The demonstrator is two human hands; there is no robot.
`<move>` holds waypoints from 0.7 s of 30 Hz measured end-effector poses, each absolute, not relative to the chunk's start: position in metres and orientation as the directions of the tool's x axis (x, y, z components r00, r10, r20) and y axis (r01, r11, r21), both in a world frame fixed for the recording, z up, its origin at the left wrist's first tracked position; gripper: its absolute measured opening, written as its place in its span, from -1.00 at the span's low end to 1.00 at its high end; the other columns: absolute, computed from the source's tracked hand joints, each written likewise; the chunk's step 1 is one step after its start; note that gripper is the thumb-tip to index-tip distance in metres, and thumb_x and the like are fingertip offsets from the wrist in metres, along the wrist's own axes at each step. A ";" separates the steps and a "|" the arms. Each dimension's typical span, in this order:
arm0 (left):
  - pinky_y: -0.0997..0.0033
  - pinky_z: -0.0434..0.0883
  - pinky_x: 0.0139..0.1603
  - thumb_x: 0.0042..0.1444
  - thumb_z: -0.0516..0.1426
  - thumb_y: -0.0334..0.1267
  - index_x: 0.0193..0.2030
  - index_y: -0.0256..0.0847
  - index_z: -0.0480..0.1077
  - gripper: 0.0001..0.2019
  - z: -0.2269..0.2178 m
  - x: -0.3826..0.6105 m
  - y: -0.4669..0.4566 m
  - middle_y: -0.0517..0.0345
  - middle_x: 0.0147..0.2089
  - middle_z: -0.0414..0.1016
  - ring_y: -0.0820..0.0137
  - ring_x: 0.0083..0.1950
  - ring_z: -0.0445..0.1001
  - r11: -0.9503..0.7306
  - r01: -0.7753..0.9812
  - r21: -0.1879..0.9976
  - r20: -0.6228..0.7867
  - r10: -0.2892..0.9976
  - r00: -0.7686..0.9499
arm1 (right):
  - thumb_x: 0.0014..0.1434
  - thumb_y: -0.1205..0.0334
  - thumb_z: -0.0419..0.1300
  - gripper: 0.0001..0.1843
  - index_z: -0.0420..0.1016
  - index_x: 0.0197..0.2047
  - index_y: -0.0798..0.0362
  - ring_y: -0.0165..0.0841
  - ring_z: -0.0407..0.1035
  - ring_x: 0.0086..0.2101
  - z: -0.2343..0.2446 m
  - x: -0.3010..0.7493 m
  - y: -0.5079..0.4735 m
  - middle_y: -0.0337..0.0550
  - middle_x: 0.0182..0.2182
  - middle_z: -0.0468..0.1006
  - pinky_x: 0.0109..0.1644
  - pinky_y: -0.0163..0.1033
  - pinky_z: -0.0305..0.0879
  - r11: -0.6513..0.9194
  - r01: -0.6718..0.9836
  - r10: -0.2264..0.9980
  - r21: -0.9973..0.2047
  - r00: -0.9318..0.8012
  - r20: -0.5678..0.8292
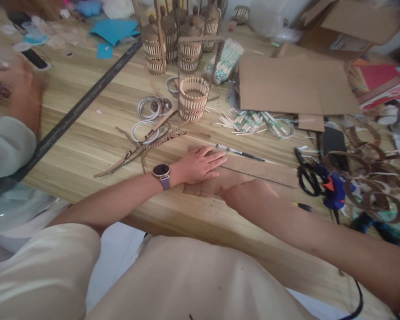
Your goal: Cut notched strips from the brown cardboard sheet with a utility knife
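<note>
A piece of brown cardboard (260, 171) lies flat near the table's front edge, with a long line running along it. My left hand (203, 165) rests palm down on its left part, fingers spread. Just to the right, my right hand (245, 194) is closed low over the cardboard's near edge. Its fingertips are hidden, so what it holds, if anything, does not show. A pen (240, 152) lies just beyond the cardboard.
Cardboard strips (143, 149) and tape rolls (149, 108) lie ahead on the left. A stick basket (194, 98) stands before several stick lanterns (153, 49). Scissors (308, 173), a blue glue gun (334, 191) and curled strips (375, 178) are at right. Another person's hand (23, 84) is at far left.
</note>
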State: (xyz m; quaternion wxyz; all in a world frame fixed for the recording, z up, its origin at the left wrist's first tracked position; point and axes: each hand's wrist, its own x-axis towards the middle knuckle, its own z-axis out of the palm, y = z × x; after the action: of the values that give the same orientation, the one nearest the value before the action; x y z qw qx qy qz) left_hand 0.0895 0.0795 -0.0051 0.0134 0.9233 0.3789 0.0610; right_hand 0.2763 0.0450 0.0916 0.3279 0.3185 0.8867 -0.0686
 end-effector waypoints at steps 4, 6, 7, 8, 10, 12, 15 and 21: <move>0.05 0.22 0.28 0.46 -0.13 -0.01 0.46 -0.19 0.16 -0.46 -0.006 0.091 0.077 0.07 0.50 0.15 0.05 0.36 0.17 -0.698 0.714 0.059 0.122 0.715 0.689 | 0.36 0.34 0.03 -0.71 0.60 -0.09 0.04 -0.15 0.61 -0.29 0.102 0.298 0.056 0.03 -0.29 0.70 -0.40 -0.24 0.32 0.770 0.628 0.534 0.115 -0.535 -0.654; 0.06 0.21 0.28 0.46 -0.12 -0.03 0.46 -0.20 0.17 -0.47 -0.006 0.092 0.077 0.08 0.50 0.16 0.06 0.35 0.17 -0.698 0.714 0.061 0.136 0.714 0.687 | 0.41 0.20 -0.02 -0.68 0.58 -0.08 0.02 -0.19 0.59 -0.31 0.103 0.295 0.056 -0.03 -0.30 0.70 -0.44 -0.27 0.24 0.766 0.635 0.549 0.101 -0.564 -0.617; 0.07 0.20 0.29 0.46 -0.12 -0.04 0.46 -0.21 0.17 -0.47 -0.006 0.092 0.077 0.09 0.50 0.16 0.06 0.35 0.17 -0.698 0.713 0.064 0.141 0.713 0.686 | 0.42 0.17 -0.04 -0.66 0.56 -0.07 0.03 -0.20 0.59 -0.33 0.101 0.290 0.054 -0.04 -0.33 0.69 -0.45 -0.28 0.20 0.768 0.634 0.555 0.089 -0.590 -0.586; 0.08 0.20 0.29 0.46 -0.12 -0.05 0.46 -0.21 0.17 -0.47 -0.006 0.091 0.077 0.10 0.49 0.16 0.07 0.35 0.17 -0.699 0.712 0.066 0.144 0.713 0.686 | 0.43 0.17 -0.05 -0.65 0.55 -0.04 0.05 -0.20 0.58 -0.33 0.098 0.283 0.052 -0.04 -0.35 0.68 -0.45 -0.29 0.18 0.774 0.628 0.561 0.079 -0.623 -0.545; 0.11 0.20 0.30 0.46 -0.10 -0.07 0.45 -0.20 0.17 -0.49 -0.006 0.091 0.078 0.10 0.49 0.17 0.09 0.35 0.18 -0.701 0.710 0.071 0.146 0.711 0.688 | 0.42 0.24 -0.05 -0.66 0.53 0.00 0.10 -0.19 0.57 -0.33 0.087 0.267 0.046 0.02 -0.36 0.66 -0.44 -0.28 0.17 0.792 0.607 0.562 0.069 -0.678 -0.474; 0.13 0.21 0.31 0.46 -0.08 -0.10 0.45 -0.17 0.18 -0.51 -0.007 0.090 0.079 0.10 0.48 0.19 0.12 0.35 0.18 -0.703 0.708 0.073 0.145 0.710 0.689 | 0.40 0.28 -0.04 -0.67 0.52 0.01 0.16 -0.16 0.57 -0.31 0.076 0.251 0.042 0.13 -0.28 0.66 -0.42 -0.26 0.21 0.804 0.591 0.557 0.069 -0.707 -0.435; 0.15 0.22 0.32 0.46 -0.05 -0.13 0.46 -0.14 0.17 -0.52 -0.009 0.090 0.081 0.09 0.48 0.20 0.15 0.36 0.18 -0.702 0.708 0.081 0.145 0.711 0.688 | 0.40 0.28 -0.03 -0.68 0.54 -0.05 0.18 -0.13 0.57 -0.29 0.065 0.237 0.041 0.25 -0.17 0.64 -0.41 -0.25 0.25 0.816 0.574 0.540 0.066 -0.719 -0.436; 0.11 0.27 0.28 0.46 -0.06 -0.13 0.44 -0.11 0.20 -0.53 -0.009 0.090 0.082 0.11 0.47 0.21 0.12 0.35 0.19 -0.693 0.713 0.105 0.150 0.720 0.678 | 0.39 0.33 -0.04 -0.68 0.53 -0.03 0.18 -0.07 0.57 -0.18 0.068 0.231 0.042 0.27 -0.18 0.63 -0.28 -0.19 0.37 0.839 0.540 0.505 0.068 -0.726 -0.467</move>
State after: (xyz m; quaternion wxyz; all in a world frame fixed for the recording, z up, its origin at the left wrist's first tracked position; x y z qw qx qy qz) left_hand 0.0902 0.0821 -0.0095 0.0188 0.9157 0.3913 0.0899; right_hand 0.2306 0.0418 0.0680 0.2408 0.2815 0.9281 -0.0365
